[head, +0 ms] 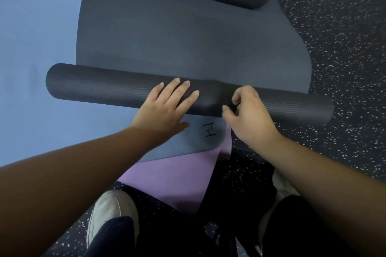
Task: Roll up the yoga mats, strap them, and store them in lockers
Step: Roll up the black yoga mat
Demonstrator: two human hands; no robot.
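Dark rolled mat (104, 87) lies under the flat, straight-fingered left hand (167, 106); the right hand (248, 115) pinches its strap (224, 98) just beside. One roll, three flat mats.

The rolled mat (100, 87) under my hands is charcoal black with fine wavy ridges. It lies on a slate-blue mat (167, 37) marked in black ink, beside a lighter blue mat (37, 44) and a lilac mat (173, 179). The floor (344, 58) is black, speckled white. My shoe (108, 208) is white.
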